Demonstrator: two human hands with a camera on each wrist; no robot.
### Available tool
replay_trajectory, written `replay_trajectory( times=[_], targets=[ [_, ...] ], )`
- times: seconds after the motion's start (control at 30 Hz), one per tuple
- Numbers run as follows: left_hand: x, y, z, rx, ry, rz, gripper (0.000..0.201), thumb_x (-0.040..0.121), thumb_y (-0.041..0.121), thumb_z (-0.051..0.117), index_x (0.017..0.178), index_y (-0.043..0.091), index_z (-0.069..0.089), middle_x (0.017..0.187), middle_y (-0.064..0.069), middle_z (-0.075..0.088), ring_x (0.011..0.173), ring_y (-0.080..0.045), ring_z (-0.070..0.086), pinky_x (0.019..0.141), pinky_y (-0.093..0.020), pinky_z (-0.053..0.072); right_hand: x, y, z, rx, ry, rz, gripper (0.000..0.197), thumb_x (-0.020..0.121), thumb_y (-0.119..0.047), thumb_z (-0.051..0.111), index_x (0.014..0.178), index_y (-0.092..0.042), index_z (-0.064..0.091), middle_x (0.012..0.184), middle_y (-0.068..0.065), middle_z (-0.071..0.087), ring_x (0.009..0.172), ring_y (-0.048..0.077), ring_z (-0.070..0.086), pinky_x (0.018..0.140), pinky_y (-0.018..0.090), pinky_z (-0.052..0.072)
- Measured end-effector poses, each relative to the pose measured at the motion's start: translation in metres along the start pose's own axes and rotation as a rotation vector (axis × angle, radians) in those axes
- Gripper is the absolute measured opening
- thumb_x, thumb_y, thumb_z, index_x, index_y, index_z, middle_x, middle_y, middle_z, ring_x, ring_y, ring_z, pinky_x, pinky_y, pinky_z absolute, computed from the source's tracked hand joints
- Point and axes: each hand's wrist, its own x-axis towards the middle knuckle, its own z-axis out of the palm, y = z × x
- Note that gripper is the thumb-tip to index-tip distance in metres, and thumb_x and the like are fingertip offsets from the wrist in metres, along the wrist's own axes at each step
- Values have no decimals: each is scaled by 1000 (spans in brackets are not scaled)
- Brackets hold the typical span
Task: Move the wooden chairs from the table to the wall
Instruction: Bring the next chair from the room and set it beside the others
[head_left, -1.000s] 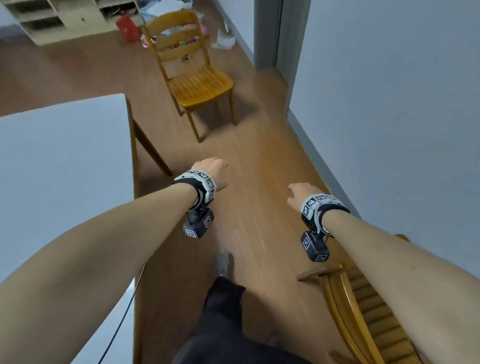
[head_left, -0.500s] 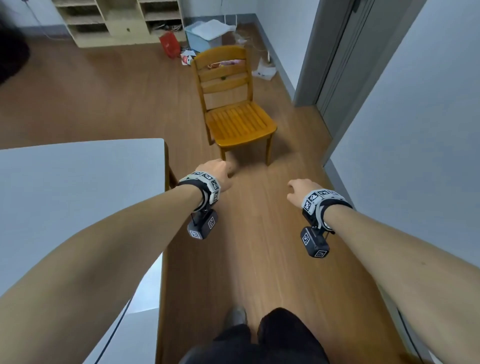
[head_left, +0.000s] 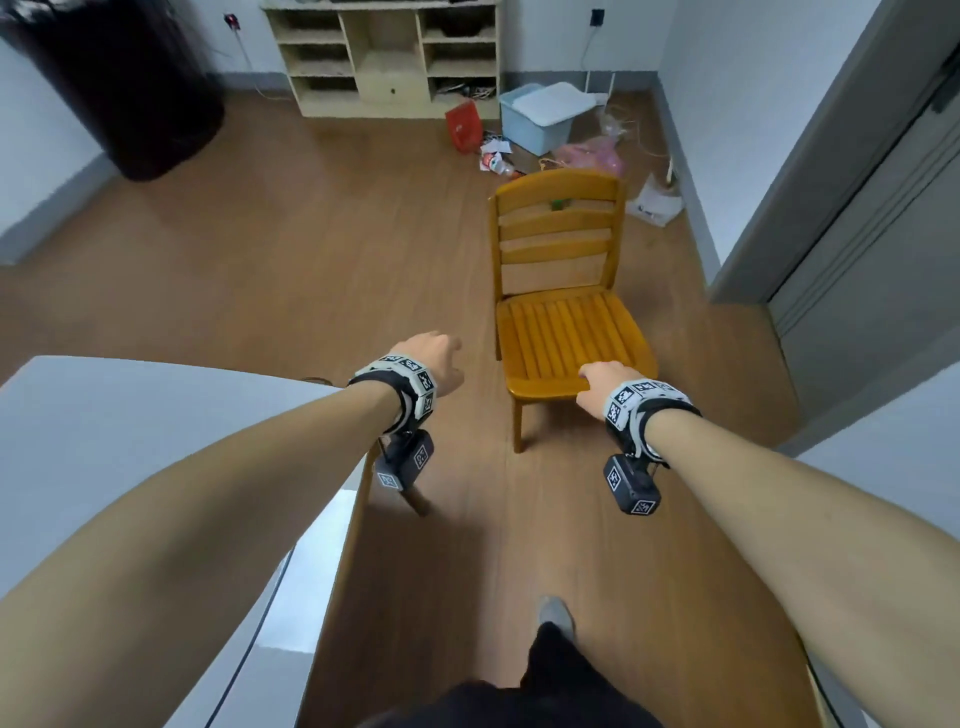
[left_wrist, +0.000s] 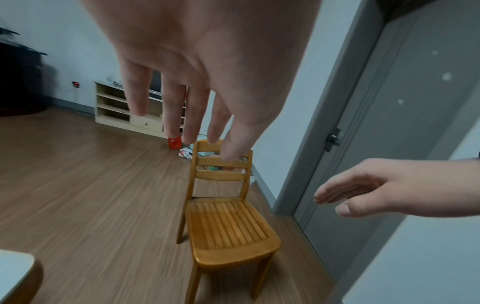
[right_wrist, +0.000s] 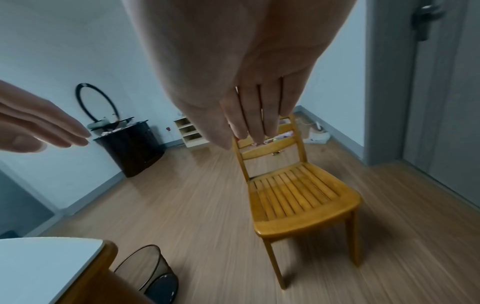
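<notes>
A yellow-brown wooden chair (head_left: 563, 317) with a slatted seat and ladder back stands on the floor ahead of me, its seat facing me, near the grey door. It also shows in the left wrist view as the chair (left_wrist: 228, 226) and in the right wrist view as the chair (right_wrist: 293, 197). My left hand (head_left: 434, 353) reaches forward in the air left of the chair, fingers straight and empty (left_wrist: 187, 115). My right hand (head_left: 602, 382) hovers in front of the seat's front edge, fingers extended and holding nothing (right_wrist: 252, 115). Neither hand touches the chair.
The white-topped table (head_left: 130, 441) with wooden legs is at my left. A wire waste bin (right_wrist: 148, 271) sits under its corner. A grey door (head_left: 872, 249) and wall are at the right. A shelf unit (head_left: 384, 57), blue box (head_left: 540, 117), red bag and litter lie behind the chair.
I have walked toward the chair, which now stands much closer and straight ahead. Both hands stay stretched forward and empty; the other chair at my lower right has left the view.
</notes>
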Motion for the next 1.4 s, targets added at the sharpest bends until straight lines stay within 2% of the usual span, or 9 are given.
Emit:
replay_trajectory(
  times=[0.17,0.33,0.43,0.6,0.73,0.93,1.1,1.27,1.4],
  targets=[
    [81,-32,-35,-60,23,-88,57,92,30,57,147,20,47,145,-7,51,131,-28,50,99,-40,46,110,-32,-64,-75,11,-113,39,98,-26,50,135,-18,57,128,10,63,104,29,65,81,36,57],
    [178,-90,-55,-89,12,-167,56,92,32,57,146,21,47,144,-7,52,130,-29,52,98,-39,47,220,-83,-100,-132,-19,-191,41,98,-27,49,136,-16,56,130,12,62,106,31,64,86,41,58],
    [248,-134,-68,-113,9,-206,55,91,37,55,144,22,50,139,-8,57,124,-31,56,93,-39,49,293,-119,-120,-152,-25,-234,43,98,-29,49,137,-15,56,130,13,62,108,33,64,88,43,57],
    [361,-209,-110,-119,-40,-219,52,91,38,55,140,22,52,129,-10,62,113,-33,62,89,-39,52,403,-174,-172,-159,-30,-204,45,99,-31,50,140,-15,54,136,13,59,113,34,62,90,44,56],
    [446,-253,-154,-91,-38,-219,52,91,37,56,141,23,53,129,-10,62,112,-33,62,87,-39,51,479,-208,-223,-134,-7,-183,45,99,-29,50,143,-15,53,137,14,59,115,35,62,90,43,56],
    [573,-283,-199,-94,-56,-172,56,91,38,55,145,24,49,131,-11,60,114,-34,61,88,-39,51,600,-228,-276,-141,-17,-147,45,97,-27,50,139,-15,55,134,15,61,113,36,62,91,44,55],
    [691,-294,-236,-44,-60,-143,55,94,39,53,146,23,48,130,-11,61,113,-33,61,88,-39,52,725,-230,-310,-83,-13,-131,45,96,-28,51,139,-15,55,133,16,61,114,37,62,92,42,54],
    [809,-296,-280,8,-87,-131,54,95,40,51,146,24,47,130,-9,61,115,-31,61,90,-38,51,836,-220,-358,-44,-31,-123,44,98,-26,52,139,-13,56,131,16,62,113,36,63,92,42,54],
    [899,-282,-316,24,-110,-80,54,95,41,50,146,25,45,132,-9,60,114,-31,60,88,-38,51,900,-196,-398,-4,-27,-76,44,98,-27,52,140,-13,56,130,16,63,112,35,64,92,43,55]
  ],
)
